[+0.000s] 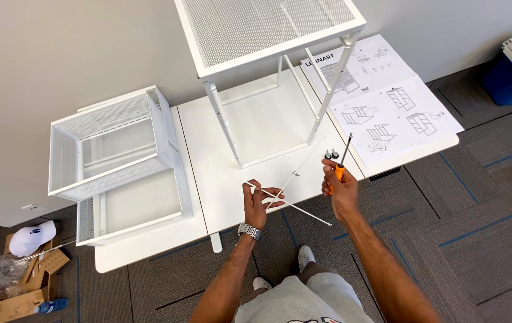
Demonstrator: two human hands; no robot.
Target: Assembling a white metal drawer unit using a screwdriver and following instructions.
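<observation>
- The frame (271, 72), a white metal stand with a mesh top and four thin legs, stands upright on the white surface (250, 197); it looks put together as far as top and legs go.
- No cross bracing shows between the frame's legs, so that part looks still to be done.
- In front of the frame, the left hand (257, 202) holds two thin white rods (286, 179) crossed in an X, its fingers (275, 192) pinching them where they meet. A watch sits on that wrist.
- The rods lie low over the surface just in front of the frame's feet, one end reaching toward the frame's right leg, another pointing out past the surface's front edge. They are not fixed to the frame.
- The right hand (339, 182), right of the rods, has its fingers wrapped round the orange handle of a screwdriver (344, 157), whose shaft points up toward the frame.
- Two small dark parts (331, 154) stand on the surface beside the screwdriver's shaft, near the frame's right front foot; too small to tell what they are.
- Right of the frame the instructions (387, 101) lie open, showing line drawings.
- Left of the frame, two white mesh drawers (115, 161) sit stacked, built and not yet in the frame.
- On the floor far left of the frame: an open box (25, 287) and a white cap (31, 237).
- My guess is the job is around halfway: frame and drawers made, bracing and fitting left.
</observation>
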